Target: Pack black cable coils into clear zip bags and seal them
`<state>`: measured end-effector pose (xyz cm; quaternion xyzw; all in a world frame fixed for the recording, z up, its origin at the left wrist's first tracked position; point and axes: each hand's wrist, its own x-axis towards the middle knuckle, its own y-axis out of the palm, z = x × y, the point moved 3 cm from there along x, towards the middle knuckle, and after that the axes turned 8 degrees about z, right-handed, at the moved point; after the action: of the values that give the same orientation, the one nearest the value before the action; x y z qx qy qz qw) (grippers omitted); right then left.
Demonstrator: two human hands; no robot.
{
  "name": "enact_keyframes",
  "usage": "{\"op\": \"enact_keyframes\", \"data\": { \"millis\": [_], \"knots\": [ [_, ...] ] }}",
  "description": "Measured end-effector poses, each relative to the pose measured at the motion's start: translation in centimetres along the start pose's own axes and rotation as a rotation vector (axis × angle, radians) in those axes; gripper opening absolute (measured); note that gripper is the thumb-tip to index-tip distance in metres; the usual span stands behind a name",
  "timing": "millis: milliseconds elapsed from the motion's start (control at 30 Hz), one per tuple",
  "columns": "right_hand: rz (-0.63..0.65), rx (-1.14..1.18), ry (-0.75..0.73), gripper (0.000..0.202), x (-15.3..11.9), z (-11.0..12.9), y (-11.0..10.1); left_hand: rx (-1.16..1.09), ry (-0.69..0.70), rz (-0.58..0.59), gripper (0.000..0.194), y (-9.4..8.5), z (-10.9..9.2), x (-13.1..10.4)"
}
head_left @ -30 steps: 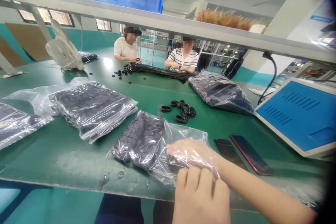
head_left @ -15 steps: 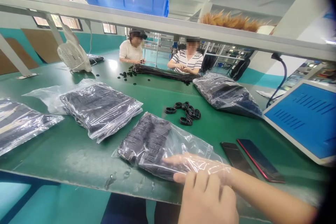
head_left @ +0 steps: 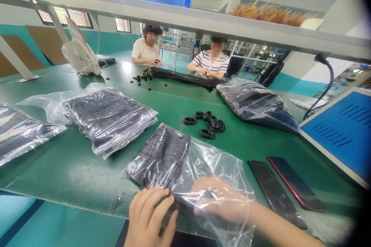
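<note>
A clear plastic bag (head_left: 214,150) lies near the table's front edge, with tightly packed rows of black coiled cables (head_left: 162,152) in its left part. My right hand (head_left: 217,198) is inside the bag's open right end, seen through the film. Its fingers are curled, with something dark between them that I cannot make out. My left hand (head_left: 152,214) is at the near side of the bag, fingers bent over the film and the packed coils. Beyond the bag lie several loose black cable coils (head_left: 213,123).
Filled bags lie at left (head_left: 110,115) and right (head_left: 255,102). Two phones (head_left: 295,183) and a blue-faced box (head_left: 342,131) stand right. Behind are a white fan (head_left: 81,54), a long cable bundle (head_left: 185,78) and two people. A shelf (head_left: 203,21) crosses overhead.
My left hand has moved left, from beside my right wrist to the bag's near side. Inside the bag, my right hand has drawn back slightly to the right and its fingers have curled.
</note>
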<state>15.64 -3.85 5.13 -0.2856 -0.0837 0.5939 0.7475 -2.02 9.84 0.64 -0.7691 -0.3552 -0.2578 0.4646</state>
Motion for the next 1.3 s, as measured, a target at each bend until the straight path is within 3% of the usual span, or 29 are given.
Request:
{"op": "enact_keyframes", "data": {
  "millis": [100, 167, 300, 467, 633, 767, 900, 1000, 1133, 1300],
  "knots": [
    [-0.03, -0.099, -0.074, 0.017, -0.1, -0.9, 1.6, 0.036, 0.116, 0.064, 0.023, -0.3, 0.3, -0.1],
    [-0.095, -0.176, -0.233, 0.02, -0.4, -0.9, 2.3, 0.04, 0.154, 0.107, 0.024, -0.5, 0.4, -0.2],
    [-0.075, -0.346, -0.503, 0.027, -0.9, -0.3, 3.3, 0.045, 0.18, 0.11, 0.022, -0.9, 0.5, -0.3],
    [-0.11, -0.396, -0.478, 0.043, -0.9, -0.6, 4.5, 0.015, 0.202, 0.085, 0.014, -1.1, 0.8, -0.7],
    [-0.197, -0.399, -0.531, 0.042, -0.9, 0.7, 4.5, -0.001, 0.153, 0.05, 0.026, -1.0, 1.1, -1.3],
    [-0.191, -0.39, -0.557, 0.035, -0.8, 1.4, 4.4, 0.021, 0.178, 0.082, 0.022, -1.3, 0.9, -1.4],
    [-0.194, -0.413, -0.533, 0.034, -1.1, 0.4, 5.3, 0.022, 0.228, 0.095, 0.023, -1.3, 1.2, -2.3],
    [-0.127, -0.388, -0.483, 0.039, -1.3, -0.2, 5.7, -0.031, 0.223, 0.068, 0.027, -1.2, 1.9, -3.6],
    [0.047, -0.27, -0.26, 0.044, -0.8, -0.2, 5.2, -0.121, 0.211, 0.03, 0.036, -1.4, 2.6, -4.5],
    [0.117, 0.006, -0.054, 0.043, 0.3, 0.3, 5.3, -0.026, 0.317, 0.11, 0.02, -2.0, 2.1, -3.3]
  ]
}}
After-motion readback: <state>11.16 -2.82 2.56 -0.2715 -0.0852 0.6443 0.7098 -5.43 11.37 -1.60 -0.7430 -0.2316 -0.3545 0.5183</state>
